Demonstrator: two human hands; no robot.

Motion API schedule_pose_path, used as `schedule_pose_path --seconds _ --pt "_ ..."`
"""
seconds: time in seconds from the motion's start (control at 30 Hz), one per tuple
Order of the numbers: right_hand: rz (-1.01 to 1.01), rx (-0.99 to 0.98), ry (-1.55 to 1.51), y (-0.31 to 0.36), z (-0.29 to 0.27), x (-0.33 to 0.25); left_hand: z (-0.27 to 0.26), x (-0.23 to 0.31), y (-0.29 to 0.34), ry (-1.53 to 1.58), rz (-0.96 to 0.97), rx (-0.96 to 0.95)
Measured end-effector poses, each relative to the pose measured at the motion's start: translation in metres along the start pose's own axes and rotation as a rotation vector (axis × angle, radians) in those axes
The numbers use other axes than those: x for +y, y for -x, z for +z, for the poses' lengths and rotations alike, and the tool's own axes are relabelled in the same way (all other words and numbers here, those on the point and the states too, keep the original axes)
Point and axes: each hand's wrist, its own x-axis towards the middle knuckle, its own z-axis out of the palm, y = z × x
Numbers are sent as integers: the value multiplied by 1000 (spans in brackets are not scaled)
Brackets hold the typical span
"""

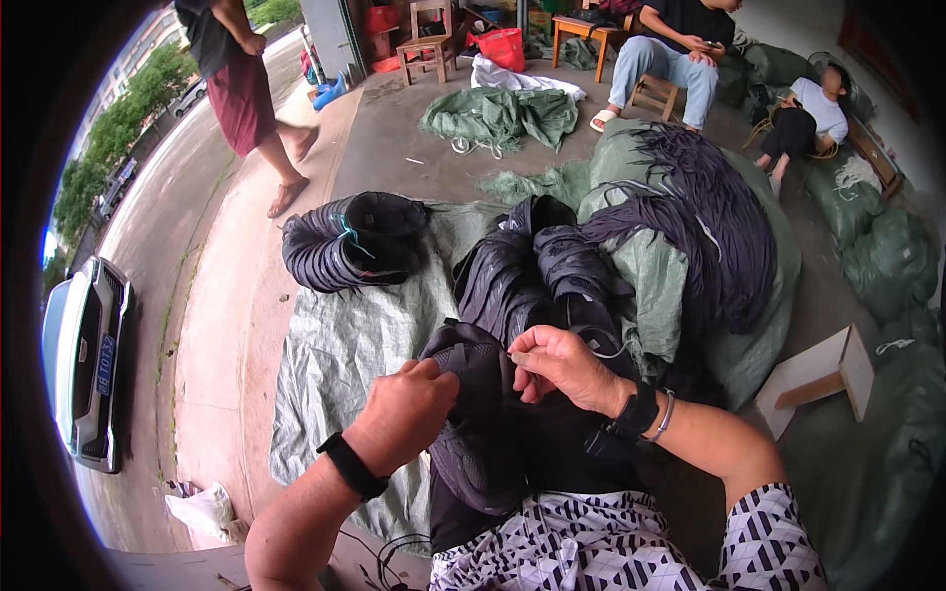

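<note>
A black shoe upper (480,443) with mesh panels lies across my lap. My left hand (406,412) is closed on its left edge, fingertips curled over the fabric. On the other side, my right hand (567,369) is held in a pinch just beside the upper; whatever is between thumb and forefinger is too small to make out. Right beyond my hands are nested stacks of black shoe uppers (501,281). Farther left, another stack of uppers (340,246) is tied with teal string. A large bundle of dark laces (724,217) drapes over a bulging green sack (645,281).
A grey-green woven sheet (335,355) covers the floor. At the right stand a white board piece (823,379) and several green sacks (892,266). Two people sit at the back; another person (251,98) walks at the left, near a parked car (89,364).
</note>
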Motion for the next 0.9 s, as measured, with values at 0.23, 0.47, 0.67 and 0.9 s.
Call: schedule_pose_path --seconds 0.23,0.47,0.67,0.9 --pt "-68 -3 61 2 2 3 -1 9 -7 -97 -39 -85" --pt "-51 31 85 4 3 2 9 22 -5 120 -278 -39" --pt "-56 57 65 4 4 2 8 31 3 199 -271 125" --pt "-70 -67 65 3 -6 10 28 38 -3 224 -332 175"
